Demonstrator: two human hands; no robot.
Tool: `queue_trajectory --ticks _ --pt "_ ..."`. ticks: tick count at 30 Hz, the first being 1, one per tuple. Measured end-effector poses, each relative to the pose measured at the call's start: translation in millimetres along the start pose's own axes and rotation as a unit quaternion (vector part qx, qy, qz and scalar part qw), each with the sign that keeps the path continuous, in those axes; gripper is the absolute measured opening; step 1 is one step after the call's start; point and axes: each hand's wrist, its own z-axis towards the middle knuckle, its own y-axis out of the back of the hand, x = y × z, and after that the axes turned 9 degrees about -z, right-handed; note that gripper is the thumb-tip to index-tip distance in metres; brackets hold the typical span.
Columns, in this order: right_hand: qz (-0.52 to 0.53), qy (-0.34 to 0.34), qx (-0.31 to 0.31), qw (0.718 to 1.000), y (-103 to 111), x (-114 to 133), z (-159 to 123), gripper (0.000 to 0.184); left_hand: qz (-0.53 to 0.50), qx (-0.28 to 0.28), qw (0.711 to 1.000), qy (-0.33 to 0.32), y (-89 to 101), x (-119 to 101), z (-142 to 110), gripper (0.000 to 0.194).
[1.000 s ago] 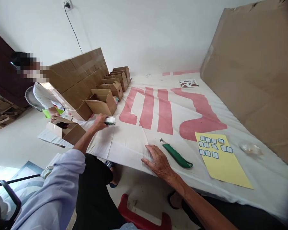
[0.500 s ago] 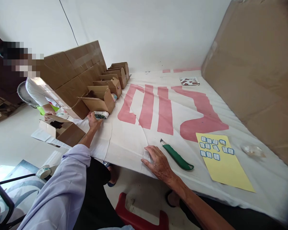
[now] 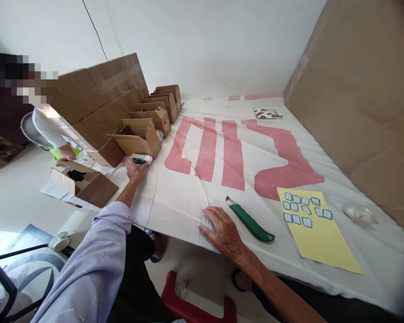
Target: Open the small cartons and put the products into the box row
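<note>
My left hand (image 3: 135,170) reaches far out on the table, thumb and fingers closed around the near side of a small white packet with dark green print (image 3: 142,159). The packet lies by the nearest open cardboard box (image 3: 143,142); part of it is hidden by my fingers. My right hand (image 3: 222,231) rests on the cloth near the table's front edge, fingers stretched and thumb apart, holding nothing. Just right of it lies a green-handled utility knife (image 3: 251,223), its blade end pointing away. Further right is a yellow sheet (image 3: 323,246) bearing several blue-edged white stickers (image 3: 296,219).
Several open boxes (image 3: 168,105) line the left side before a tall cardboard wall (image 3: 104,92). A co-worker's hand (image 3: 65,160) touches another open box (image 3: 96,186). A large cardboard sheet (image 3: 360,98) borders the right. A red stool (image 3: 188,305) stands below the table edge.
My left hand has moved slightly right and forward, its fingers now around the packet. My right hand stays resting on the cloth. The view has shifted a little.
</note>
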Motion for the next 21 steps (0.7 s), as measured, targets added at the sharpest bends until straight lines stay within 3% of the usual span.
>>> queue_trajectory --ticks 21 --pt "-0.021 0.012 0.002 1.0 -3.3 -0.3 -1.6 0.035 0.034 0.063 0.997 0.043 -9.6 -39.2 19.6 0.072"
